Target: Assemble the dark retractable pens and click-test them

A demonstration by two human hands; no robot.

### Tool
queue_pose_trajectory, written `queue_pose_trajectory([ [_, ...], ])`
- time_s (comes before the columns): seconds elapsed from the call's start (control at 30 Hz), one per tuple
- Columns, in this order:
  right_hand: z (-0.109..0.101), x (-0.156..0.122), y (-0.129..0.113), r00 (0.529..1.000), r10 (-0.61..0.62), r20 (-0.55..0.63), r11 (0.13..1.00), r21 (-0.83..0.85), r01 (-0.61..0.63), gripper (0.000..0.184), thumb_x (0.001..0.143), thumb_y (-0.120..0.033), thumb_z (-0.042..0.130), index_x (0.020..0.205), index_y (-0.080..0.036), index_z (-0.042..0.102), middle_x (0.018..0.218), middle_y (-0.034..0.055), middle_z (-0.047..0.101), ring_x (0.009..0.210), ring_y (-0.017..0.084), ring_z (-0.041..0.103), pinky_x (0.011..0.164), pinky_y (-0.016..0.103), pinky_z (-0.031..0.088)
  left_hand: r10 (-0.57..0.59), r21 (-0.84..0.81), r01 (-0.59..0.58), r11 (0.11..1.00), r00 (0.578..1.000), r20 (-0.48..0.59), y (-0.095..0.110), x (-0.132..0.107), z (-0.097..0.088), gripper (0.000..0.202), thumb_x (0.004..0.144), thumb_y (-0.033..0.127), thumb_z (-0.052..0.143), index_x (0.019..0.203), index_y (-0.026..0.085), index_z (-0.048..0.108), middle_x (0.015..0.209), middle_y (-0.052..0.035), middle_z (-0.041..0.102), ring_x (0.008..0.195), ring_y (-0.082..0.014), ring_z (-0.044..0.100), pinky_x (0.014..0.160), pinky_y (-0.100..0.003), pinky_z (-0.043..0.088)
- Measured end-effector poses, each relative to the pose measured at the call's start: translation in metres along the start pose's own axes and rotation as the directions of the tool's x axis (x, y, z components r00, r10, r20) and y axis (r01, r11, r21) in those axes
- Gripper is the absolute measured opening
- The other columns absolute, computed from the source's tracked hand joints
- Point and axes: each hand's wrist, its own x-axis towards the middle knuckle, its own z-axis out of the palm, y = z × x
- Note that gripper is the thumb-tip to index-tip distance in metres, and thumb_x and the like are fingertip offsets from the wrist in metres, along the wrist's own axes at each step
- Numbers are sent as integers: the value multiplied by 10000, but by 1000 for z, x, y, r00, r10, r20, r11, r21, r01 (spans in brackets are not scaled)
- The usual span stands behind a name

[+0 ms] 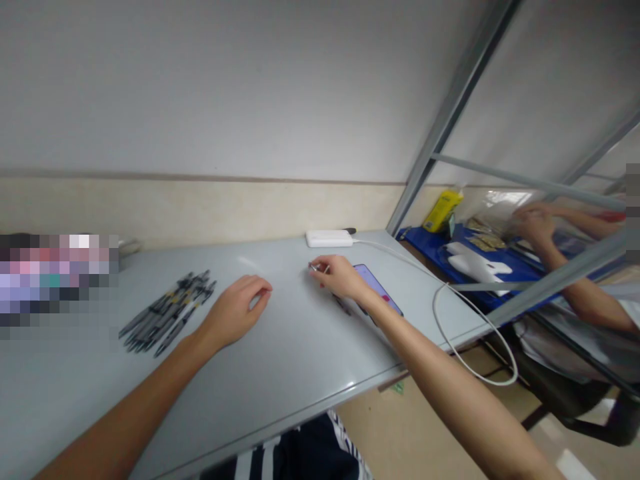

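My left hand (237, 310) rests over the desk, fingers curled and thumb tip close to the index fingertip, with nothing visible in it. Just left of it lies a loose pile of dark pens (167, 313), several of them with yellowish bands. My right hand (337, 275) pinches a small silvery piece (314, 267), too small to name, above the desk. Behind that wrist a phone (371, 283) with a lit screen lies flat, partly covered by my forearm. A thin dark object (343, 305) shows under the hand, mostly hidden.
A white power bank (329, 238) lies by the wall, its white cable (440, 273) looping over the desk's right edge. Metal bed-frame posts (455, 107) stand at right. Beyond, another person's hands (537, 220) work over a blue table (417, 237) with a yellow pack (443, 209).
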Motion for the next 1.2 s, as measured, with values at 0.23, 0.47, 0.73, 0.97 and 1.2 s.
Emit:
queue_pose_trajectory([
  [0.23,16,-14,19,994,-102,-51,771,-635,46,267,886,-298,469,987,-142,661,891,133,668,871,236,590,709,293,412,9,-27,-7,1000,999,40,2,-1,1,182,882,212,424,842,167,596,822,-47,627,811,-181,553,764,-311,428],
  [0.47,9,-12,35,980,-149,-128,717,-697,18,259,869,-316,504,984,-152,668,971,134,596,909,254,528,740,324,414,19,-77,-16,997,999,32,5,0,1,185,882,209,428,827,165,599,791,-38,627,746,-157,555,699,-278,427],
  [0.73,-6,-9,51,979,-140,-146,802,-597,26,191,830,-304,589,935,-167,671,939,93,566,834,195,536,764,295,419,23,-73,-20,997,999,34,2,-1,4,189,868,208,434,808,169,609,776,-32,642,714,-147,560,681,-276,434],
  [0.97,-12,-10,54,975,-144,-172,829,-559,24,179,785,-319,661,888,-172,652,899,75,555,839,192,529,748,289,409,27,-68,-24,997,998,48,4,-1,4,181,871,194,431,811,171,600,768,-27,636,705,-142,557,679,-271,439],
  [1.2,-4,-15,48,970,-170,-174,820,-571,41,191,798,-292,635,952,-179,644,937,77,563,862,200,522,780,300,393,34,247,-18,969,998,-60,2,1,0,219,876,205,411,816,168,617,811,-72,640,834,-220,553,768,-356,435],
])
